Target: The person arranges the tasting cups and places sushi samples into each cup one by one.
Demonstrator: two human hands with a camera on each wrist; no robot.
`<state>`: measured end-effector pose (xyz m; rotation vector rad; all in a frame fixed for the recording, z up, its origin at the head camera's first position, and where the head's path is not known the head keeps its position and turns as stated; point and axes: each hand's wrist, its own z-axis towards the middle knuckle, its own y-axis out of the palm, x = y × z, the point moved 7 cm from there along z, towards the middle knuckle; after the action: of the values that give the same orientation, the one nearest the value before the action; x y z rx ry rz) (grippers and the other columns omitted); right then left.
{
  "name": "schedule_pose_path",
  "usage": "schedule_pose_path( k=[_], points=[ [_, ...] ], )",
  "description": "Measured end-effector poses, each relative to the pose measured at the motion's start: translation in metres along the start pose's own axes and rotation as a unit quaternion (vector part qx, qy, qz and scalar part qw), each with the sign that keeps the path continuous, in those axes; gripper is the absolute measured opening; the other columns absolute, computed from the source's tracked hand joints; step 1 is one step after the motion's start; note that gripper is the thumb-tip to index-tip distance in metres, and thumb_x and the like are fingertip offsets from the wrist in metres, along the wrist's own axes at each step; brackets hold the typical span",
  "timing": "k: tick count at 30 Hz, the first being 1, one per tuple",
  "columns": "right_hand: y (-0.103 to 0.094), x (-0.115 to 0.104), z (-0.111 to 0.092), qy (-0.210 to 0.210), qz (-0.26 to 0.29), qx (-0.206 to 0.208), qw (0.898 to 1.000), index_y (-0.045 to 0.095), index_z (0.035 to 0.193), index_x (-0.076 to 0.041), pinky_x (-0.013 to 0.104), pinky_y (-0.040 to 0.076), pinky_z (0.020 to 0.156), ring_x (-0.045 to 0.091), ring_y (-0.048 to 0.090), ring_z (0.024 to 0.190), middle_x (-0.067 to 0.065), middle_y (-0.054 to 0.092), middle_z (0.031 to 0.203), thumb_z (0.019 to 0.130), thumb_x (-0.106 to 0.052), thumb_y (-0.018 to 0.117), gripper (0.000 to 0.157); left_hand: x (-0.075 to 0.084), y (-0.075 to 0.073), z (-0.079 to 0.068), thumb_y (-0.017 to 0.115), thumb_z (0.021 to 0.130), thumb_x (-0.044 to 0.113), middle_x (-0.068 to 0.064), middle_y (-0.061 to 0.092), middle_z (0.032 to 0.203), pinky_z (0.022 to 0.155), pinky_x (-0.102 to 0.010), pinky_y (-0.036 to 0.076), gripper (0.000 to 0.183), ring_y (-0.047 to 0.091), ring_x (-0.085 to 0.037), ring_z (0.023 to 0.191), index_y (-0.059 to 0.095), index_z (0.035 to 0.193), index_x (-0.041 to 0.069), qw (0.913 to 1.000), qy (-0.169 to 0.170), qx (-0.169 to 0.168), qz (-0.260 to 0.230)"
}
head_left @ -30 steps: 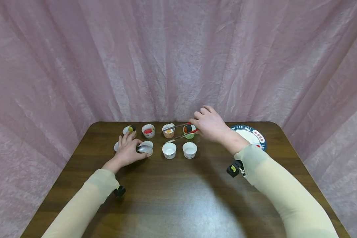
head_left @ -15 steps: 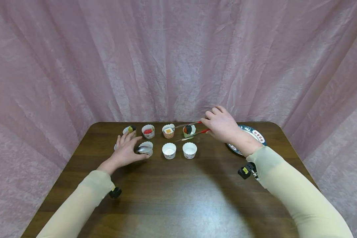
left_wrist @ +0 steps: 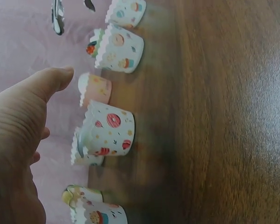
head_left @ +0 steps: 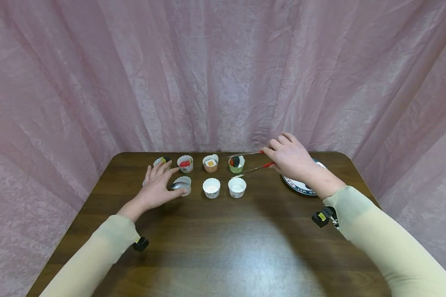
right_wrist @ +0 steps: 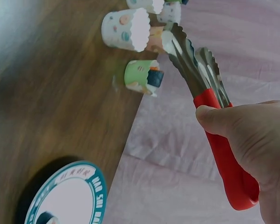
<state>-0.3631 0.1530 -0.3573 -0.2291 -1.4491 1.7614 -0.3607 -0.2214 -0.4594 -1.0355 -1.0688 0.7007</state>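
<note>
My left hand (head_left: 154, 189) hovers with thumb and fingers spread beside a white paper cup (left_wrist: 114, 126) in the front row. A silvery, fish-like piece (head_left: 178, 185) lies over that cup's rim, close to the thumb. My right hand (head_left: 290, 159) grips red-handled metal tongs (right_wrist: 205, 97) over the right side of the table. The tongs' arms stand apart with nothing between the tips. In the head view their lower tip overlaps a white cup (head_left: 237, 188) in the front row. Behind it stands a green cup (head_left: 236, 168) holding black and red pieces.
Along the back row are an orange cup (head_left: 210, 164) with a white and yellow piece and a cup (head_left: 185, 166) with a red piece. Another white cup (head_left: 211, 189) stands in front. A blue-rimmed plate (right_wrist: 97, 186) carrying a small piece sits at right, partly under my right forearm.
My right hand has carried the tongs rightward, from above the middle cups toward the plate. The left thumb and fingers have spread away from the cup, and that hand has shifted slightly left.
</note>
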Motion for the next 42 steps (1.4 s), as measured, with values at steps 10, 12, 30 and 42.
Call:
schedule_pose_path(
  k=[10,12,30,42],
  points=[
    [-0.005,0.010,-0.023,-0.003,-0.005,0.002,1.000,0.068,0.125,-0.006,0.055,0.034,0.111,0.038,0.056,0.103,0.010,0.060,0.100,0.074,-0.026,0.092,0.060,0.018,-0.003,-0.002,0.073,0.083,0.066,-0.016,0.024,0.166,0.118,-0.066,-0.005,0.092,0.007,-0.043,0.154,0.048,0.152,0.011,0.9997,0.020,0.005,0.015],
    [-0.007,0.012,-0.028,-0.004,-0.004,0.003,1.000,0.068,0.125,-0.005,0.056,0.034,0.112,0.038,0.056,0.103,0.011,0.061,0.102,0.074,-0.025,0.092,0.060,0.023,-0.004,-0.003,0.074,0.082,0.066,-0.016,0.025,0.166,0.118,-0.066,-0.005,0.092,0.008,-0.042,0.154,0.050,0.151,0.011,0.9996,0.024,0.008,0.016],
    [-0.023,0.040,-0.079,-0.010,-0.008,0.029,1.000,0.067,0.122,-0.001,0.061,0.036,0.108,0.040,0.057,0.099,0.013,0.063,0.104,0.068,-0.020,0.093,0.062,0.048,0.001,-0.002,0.079,0.080,0.063,-0.011,0.029,0.165,0.119,-0.067,0.000,0.077,0.009,-0.039,0.155,0.061,0.139,0.016,0.9989,0.044,0.009,0.011],
    [-0.028,0.061,-0.115,0.022,-0.008,-0.002,1.000,0.068,0.121,-0.004,0.065,0.035,0.104,0.042,0.058,0.101,0.014,0.065,0.106,0.064,-0.015,0.095,0.064,0.070,0.012,0.005,0.077,0.081,0.064,-0.011,0.027,0.165,0.120,-0.064,-0.002,0.079,0.010,-0.034,0.155,0.057,0.143,0.018,0.9971,0.069,0.005,0.031]
  ],
)
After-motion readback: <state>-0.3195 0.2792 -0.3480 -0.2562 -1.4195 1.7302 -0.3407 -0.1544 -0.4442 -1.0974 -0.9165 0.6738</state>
